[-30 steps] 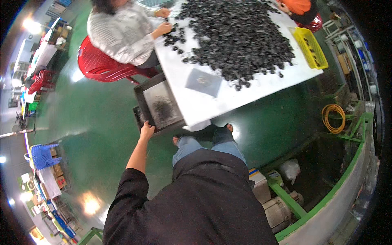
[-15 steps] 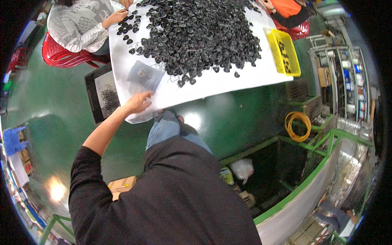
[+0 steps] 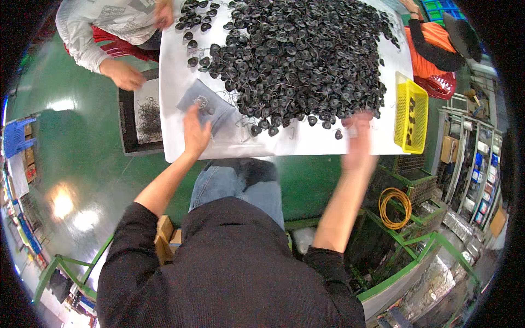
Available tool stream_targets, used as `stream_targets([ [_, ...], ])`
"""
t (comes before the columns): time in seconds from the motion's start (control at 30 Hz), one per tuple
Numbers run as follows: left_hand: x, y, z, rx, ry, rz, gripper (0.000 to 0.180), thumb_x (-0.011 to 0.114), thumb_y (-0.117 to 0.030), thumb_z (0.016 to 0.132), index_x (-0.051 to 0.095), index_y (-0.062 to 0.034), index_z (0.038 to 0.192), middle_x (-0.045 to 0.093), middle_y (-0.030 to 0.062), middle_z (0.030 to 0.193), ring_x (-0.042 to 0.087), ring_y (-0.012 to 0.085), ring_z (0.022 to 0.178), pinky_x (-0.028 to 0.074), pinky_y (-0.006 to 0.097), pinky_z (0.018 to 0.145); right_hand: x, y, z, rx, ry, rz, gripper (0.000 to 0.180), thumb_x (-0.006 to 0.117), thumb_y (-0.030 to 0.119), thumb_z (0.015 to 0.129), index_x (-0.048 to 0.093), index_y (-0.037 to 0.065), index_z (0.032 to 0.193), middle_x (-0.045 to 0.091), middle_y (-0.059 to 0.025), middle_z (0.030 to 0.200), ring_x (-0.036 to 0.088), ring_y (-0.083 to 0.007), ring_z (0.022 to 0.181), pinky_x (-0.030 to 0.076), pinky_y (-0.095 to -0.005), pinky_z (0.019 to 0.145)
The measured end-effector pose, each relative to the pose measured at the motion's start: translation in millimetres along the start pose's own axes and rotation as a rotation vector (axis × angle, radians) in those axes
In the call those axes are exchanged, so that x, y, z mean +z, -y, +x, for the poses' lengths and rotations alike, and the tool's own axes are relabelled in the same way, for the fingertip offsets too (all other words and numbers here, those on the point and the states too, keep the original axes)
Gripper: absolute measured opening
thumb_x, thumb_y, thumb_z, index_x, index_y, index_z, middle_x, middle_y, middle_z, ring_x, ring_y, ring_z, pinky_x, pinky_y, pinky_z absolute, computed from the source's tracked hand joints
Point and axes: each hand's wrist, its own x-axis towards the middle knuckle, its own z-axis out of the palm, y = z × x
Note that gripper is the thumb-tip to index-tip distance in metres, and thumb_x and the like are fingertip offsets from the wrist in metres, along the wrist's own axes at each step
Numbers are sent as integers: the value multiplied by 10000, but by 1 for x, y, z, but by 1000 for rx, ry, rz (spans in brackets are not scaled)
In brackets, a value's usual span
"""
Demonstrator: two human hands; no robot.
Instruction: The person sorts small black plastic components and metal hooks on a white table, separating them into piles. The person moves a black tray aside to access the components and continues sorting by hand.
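A large heap of black rounded, disc-like pieces (image 3: pixel 306 65), many with thin curved wires, covers much of the white-topped table (image 3: pixel 262 146). My left hand (image 3: pixel 196 134) reaches over the table's near left part, thumb apart and fingers stretched toward a small clump of wire-like bits (image 3: pixel 202 102). That clump rests on a grey translucent plastic sheet or bag (image 3: pixel 219 112), beside which several loose wire hooks lie. My right hand (image 3: pixel 359 136) is over the near right edge of the heap, blurred by motion; whether it holds a piece cannot be made out.
A yellow basket (image 3: pixel 402 123) holding black pieces stands at the table's right corner. Left of the table is a black bin (image 3: pixel 127 123) with thin wires inside. Co-workers sit at the far left (image 3: pixel 117 27) and far right (image 3: pixel 432 52). Green railing (image 3: pixel 391 276) stands behind me at right.
My right hand has come into view over the heap's near edge. My left hand has moved onto the plastic sheet. The left co-worker's hand has swung toward the black bin.
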Motion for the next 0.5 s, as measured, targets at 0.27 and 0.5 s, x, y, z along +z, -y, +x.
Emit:
stream_targets([
  [0.27,25,30,46,-1134,-24,-675,620,815,-203,682,473,-34,1170,581,116,1084,567,226,1005,496,484,729,51,-185,-70,386,765,-179,246,597,163,862,612,25,1065,649,-70,936,619,-160,820,508,-304,746],
  [0.5,25,-125,3,-612,25,-1075,438,693,-91,807,500,26,1182,592,103,1109,585,201,977,472,321,858,-10,-140,-55,433,585,-51,563,715,356,787,516,5,1178,630,-88,1007,598,-195,909,489,-337,767],
])
